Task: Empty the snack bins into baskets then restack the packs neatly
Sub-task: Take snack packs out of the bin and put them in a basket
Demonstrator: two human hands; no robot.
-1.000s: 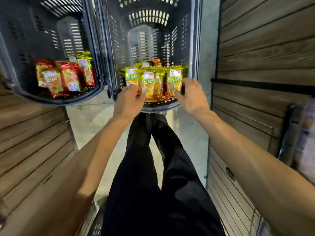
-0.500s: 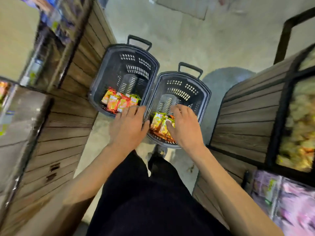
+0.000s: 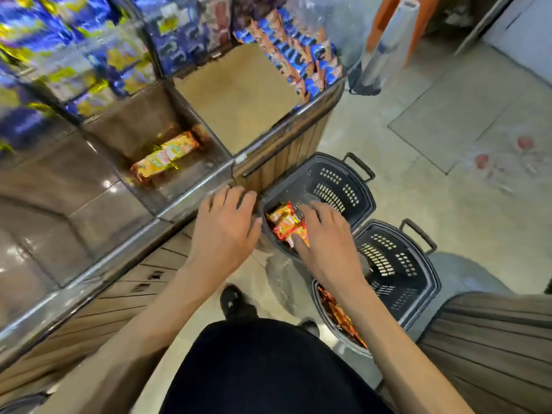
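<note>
On the floor (image 3: 388,204) stand two baskets (image 3: 337,186), both holding snack packs (image 3: 283,225).

1. Left hand (image 3: 224,234) and forearm: bare, uncovered down to the lower edge of the view.
2. Right hand (image 3: 325,246) and forearm: bare likewise.
3. Black legwear (image 3: 263,369) — plain, matte fabric; no print or seam detail can be made out.
4. Black shoe (image 3: 234,300) — rounded toe, with small pale flecks on the upper.
5. Second shoe (image 3: 309,327): dark, only the toe showing.
</note>
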